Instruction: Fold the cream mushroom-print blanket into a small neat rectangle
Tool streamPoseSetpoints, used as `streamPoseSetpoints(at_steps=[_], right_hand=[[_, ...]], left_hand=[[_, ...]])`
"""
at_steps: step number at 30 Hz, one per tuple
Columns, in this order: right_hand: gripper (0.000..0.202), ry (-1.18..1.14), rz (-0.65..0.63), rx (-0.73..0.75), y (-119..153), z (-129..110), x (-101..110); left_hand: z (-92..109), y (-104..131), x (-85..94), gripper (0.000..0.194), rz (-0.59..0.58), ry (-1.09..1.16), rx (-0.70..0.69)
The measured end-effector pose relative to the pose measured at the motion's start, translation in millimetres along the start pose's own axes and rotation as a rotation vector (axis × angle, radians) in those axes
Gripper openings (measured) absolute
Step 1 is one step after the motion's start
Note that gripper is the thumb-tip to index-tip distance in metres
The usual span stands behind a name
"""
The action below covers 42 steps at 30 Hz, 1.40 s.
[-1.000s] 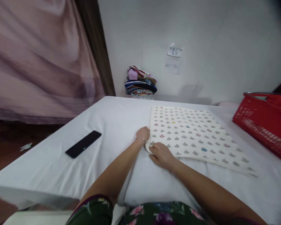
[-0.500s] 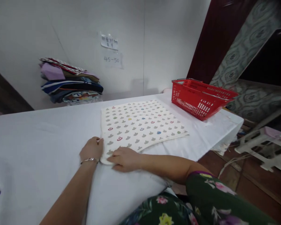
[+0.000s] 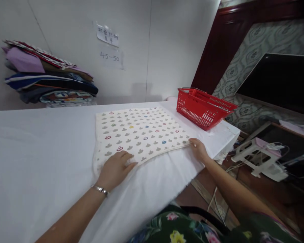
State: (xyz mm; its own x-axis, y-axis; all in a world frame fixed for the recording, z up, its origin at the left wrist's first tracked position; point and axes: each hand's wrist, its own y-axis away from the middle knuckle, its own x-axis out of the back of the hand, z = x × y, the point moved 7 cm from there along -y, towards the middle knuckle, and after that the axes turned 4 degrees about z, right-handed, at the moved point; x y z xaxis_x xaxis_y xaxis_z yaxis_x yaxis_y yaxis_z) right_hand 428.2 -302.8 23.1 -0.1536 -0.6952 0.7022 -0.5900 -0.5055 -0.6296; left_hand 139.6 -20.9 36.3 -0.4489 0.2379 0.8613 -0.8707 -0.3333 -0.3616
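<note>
Plainly "45-50" on paper point(image 3: 110, 58), left fingers point(image 3: 122, 157) apart on cloth point(image 3: 139, 135), right fingers point(image 3: 194, 141) pinching corner point(image 3: 186, 142)

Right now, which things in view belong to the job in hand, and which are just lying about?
In the job:
- patterned cloth
- left hand, resting on it
- right hand, at its near right corner
- table under it

Apparently just lying about, untouched:
- red basket
- fabric pile
- stool
</note>
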Motion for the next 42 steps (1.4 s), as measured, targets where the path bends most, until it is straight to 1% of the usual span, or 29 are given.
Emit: streamPoseSetpoints(at_steps=[1, 3, 6, 9, 11, 17, 19, 22, 27, 34, 38, 42], right_hand=[[0.026, 0.017, 0.009, -0.020, 1.8, 13.6, 5.5], [0.027, 0.033, 0.003, -0.031, 3.9, 28.9, 10.9], [0.026, 0.048, -0.022, -0.015, 4.1, 32.6, 9.8], [0.025, 0.051, -0.050, 0.025, 2.5, 24.4, 4.3], [0.025, 0.051, -0.079, 0.066, 0.9, 14.4, -0.1], [0.028, 0.066, -0.230, 0.311, -1.1, -34.2, -18.4], [0.028, 0.028, -0.256, 0.349, -1.0, -45.9, -23.3], [0.029, -0.024, -0.278, 0.369, -0.2, -56.6, -29.4], [0.029, -0.074, -0.285, 0.349, 1.0, -62.0, -35.9], [0.025, -0.150, -0.235, 0.276, -0.2, -55.3, -36.9], [0.024, -0.143, -0.215, 0.297, 3.1, -56.1, -31.8], [0.023, -0.130, -0.239, 0.341, 9.1, -57.3, -30.4]], left_hand=[[3.1, 2.3, -3.7, 0.033, -0.006, -0.012, -0.031], [4.0, 6.0, -9.8, 0.032, -0.024, -0.035, -0.064], [1.1, 8.7, -15.3, 0.029, -0.051, -0.030, -0.082], [1.1, 8.9, -16.2, 0.027, -0.047, -0.008, -0.082], [4.4, 8.6, -15.7, 0.026, -0.037, -0.007, -0.088], [18.2, 7.3, -16.6, 0.019, -0.064, -0.032, -0.101], [20.6, 7.3, -17.0, 0.019, -0.075, -0.038, -0.097], [21.7, 7.6, -17.0, 0.022, -0.078, -0.015, -0.090], [21.0, 6.1, -18.0, 0.024, -0.075, -0.001, -0.063], [22.7, 4.3, -24.1, 0.032, -0.085, -0.032, -0.095], [21.9, 4.1, -24.9, 0.033, -0.079, -0.027, -0.094], [23.1, 3.7, -25.2, 0.035, -0.079, -0.047, -0.109]])
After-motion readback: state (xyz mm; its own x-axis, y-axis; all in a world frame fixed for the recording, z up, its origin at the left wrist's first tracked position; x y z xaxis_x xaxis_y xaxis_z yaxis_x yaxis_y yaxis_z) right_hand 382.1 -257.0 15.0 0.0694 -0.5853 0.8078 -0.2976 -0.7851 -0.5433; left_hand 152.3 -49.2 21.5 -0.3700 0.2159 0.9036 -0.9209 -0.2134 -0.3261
